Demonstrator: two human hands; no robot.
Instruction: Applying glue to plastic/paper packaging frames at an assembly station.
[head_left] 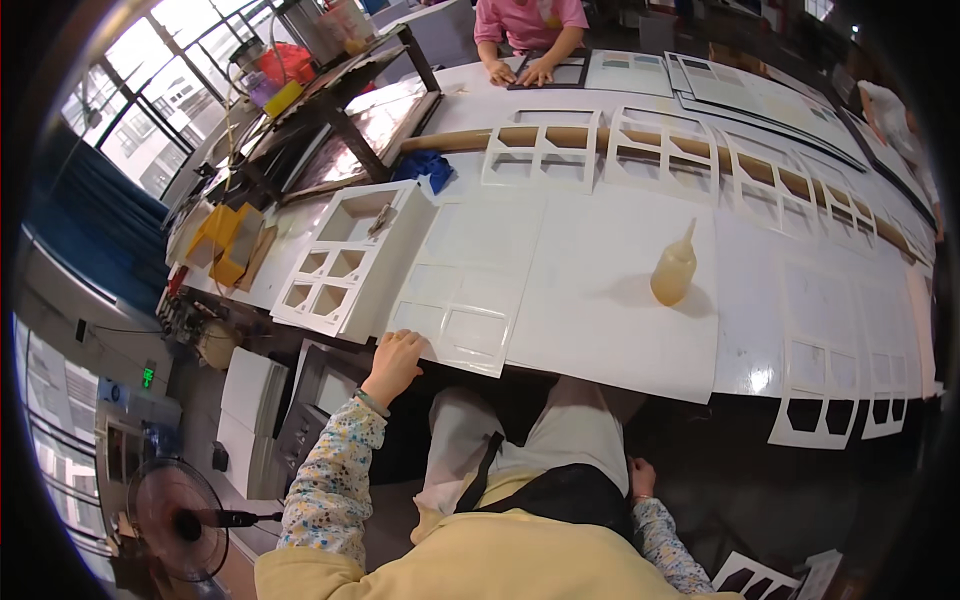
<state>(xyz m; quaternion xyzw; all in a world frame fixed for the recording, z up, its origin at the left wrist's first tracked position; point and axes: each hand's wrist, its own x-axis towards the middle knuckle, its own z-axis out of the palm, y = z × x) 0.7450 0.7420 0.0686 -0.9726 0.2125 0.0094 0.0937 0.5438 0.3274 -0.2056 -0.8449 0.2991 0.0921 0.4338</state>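
My left hand (398,365) is at the table's near edge, its fingers bent over the near-left corner of a clear, glossy sheet (430,290) with rectangular outlines. Whatever lies under those fingers is hidden. Down beside my right thigh hangs my right hand (642,478), away from the table, its fingers partly hidden. Just left of the sheet lies a stack of white frames (350,265) with rectangular openings, a small tool on top. A soft squeeze bottle (674,272) of amber liquid, thin nozzle up, stands on white paper (600,350) to the right.
White window frames (540,160) lean on a long brown tube (455,141) across the table. Others overhang the near right edge (815,395). A dark rack (340,110) stands at left, near a blue cloth (430,170). Opposite, a person in pink (530,25) handles a dark frame. A fan (185,520) stands lower left.
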